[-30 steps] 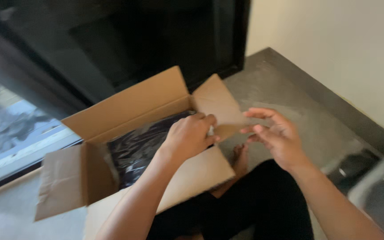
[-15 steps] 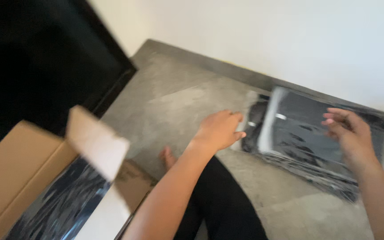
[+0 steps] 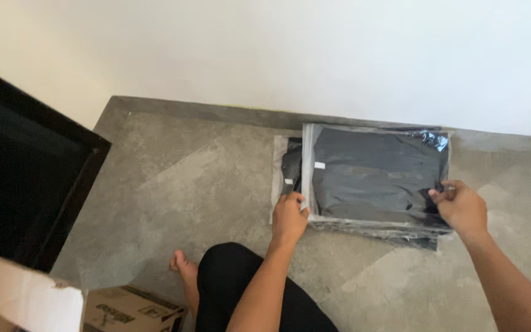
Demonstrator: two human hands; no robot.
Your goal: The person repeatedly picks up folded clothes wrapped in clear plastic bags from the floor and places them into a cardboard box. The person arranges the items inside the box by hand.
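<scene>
1. Clear plastic bag [image 3: 376,175] with dark folded cloth inside sits on top of a stack of bags [image 3: 401,232] on the grey floor [image 3: 173,184], near the white wall [image 3: 278,55].
2. Your left hand [image 3: 289,216] pinches its near left corner; your right hand [image 3: 461,206] pinches its right edge.
3. You seem to be setting it down.
4. Next, line up the edges, then let go.
5. A cardboard box [image 3: 62,304] waits by your foot [image 3: 182,270].

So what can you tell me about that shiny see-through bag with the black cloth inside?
The clear plastic bag with folded black fabric is flat, rectangular and glossy, with wrinkles and a small white sticker near its left edge. It lies on top of a stack of similar bags on the grey floor, beside the white wall. The left hand pinches its lower left corner; the right hand grips its right edge.
</scene>
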